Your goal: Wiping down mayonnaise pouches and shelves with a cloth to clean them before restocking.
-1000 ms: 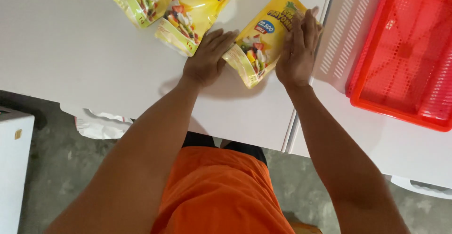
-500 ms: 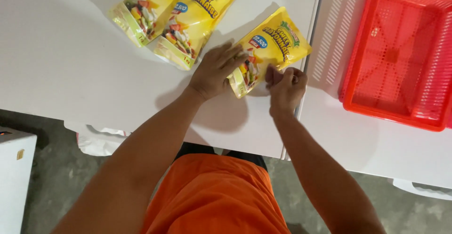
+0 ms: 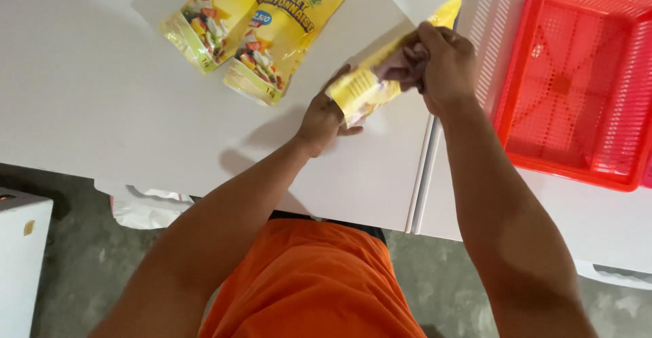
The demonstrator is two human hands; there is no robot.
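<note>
My right hand grips a yellow sauce pouch and holds it tilted, lifted off the white table. My left hand supports the pouch's lower end from underneath, fingers curled against it. Two more yellow pouches lie flat side by side on the table to the upper left, apart from both hands.
A red plastic basket sits on the right, on a second white table surface past a seam. A white perforated tray edge lies beside the basket. A white box stands on the floor at lower left.
The pouch was lying flat under both palms; my right hand has now gripped it and raised it off the table, turned on edge, while my left hand moved under its lower end.
</note>
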